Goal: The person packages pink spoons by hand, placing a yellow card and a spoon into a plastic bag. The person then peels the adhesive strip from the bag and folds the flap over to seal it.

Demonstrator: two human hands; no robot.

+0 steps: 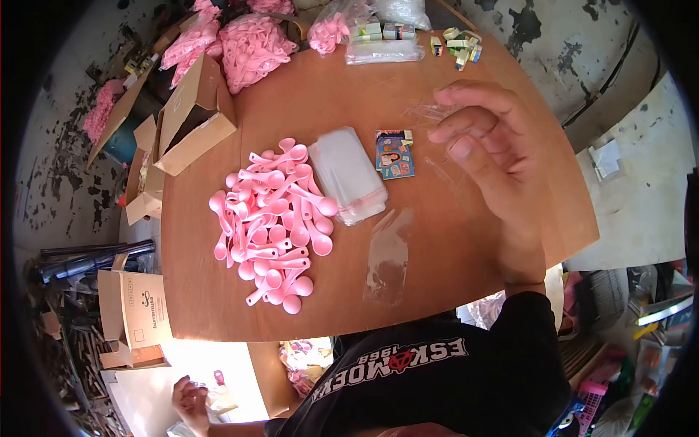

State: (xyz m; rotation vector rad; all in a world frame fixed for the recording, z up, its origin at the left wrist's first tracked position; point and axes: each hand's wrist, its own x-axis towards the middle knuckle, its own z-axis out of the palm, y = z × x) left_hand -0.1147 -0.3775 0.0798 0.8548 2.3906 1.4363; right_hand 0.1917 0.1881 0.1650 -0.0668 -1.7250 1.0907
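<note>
My right hand (495,138) is raised over the right part of the brown table, its fingers curled and apart with nothing visible between them. Just left of it lies a small stack of blue printed cards (395,154). My left hand (191,404) is low at the bottom left, off the table, its fingers bent close to a clear packet (220,398) with a pink piece at its top; its grip is too small to make out. Many pink spoons (273,218) are heaped on the table's left part. Beside them is a stack of clear plastic bags (348,175), and one flat clear bag (387,255) lies nearer me.
Open cardboard boxes (196,116) stand along the table's left edge, another box (135,309) below. Bags of pink items (255,47) are at the back left. Plastic sleeves (384,52) and small yellow-green packs (462,47) lie at the back. The table's edge (291,339) curves before me.
</note>
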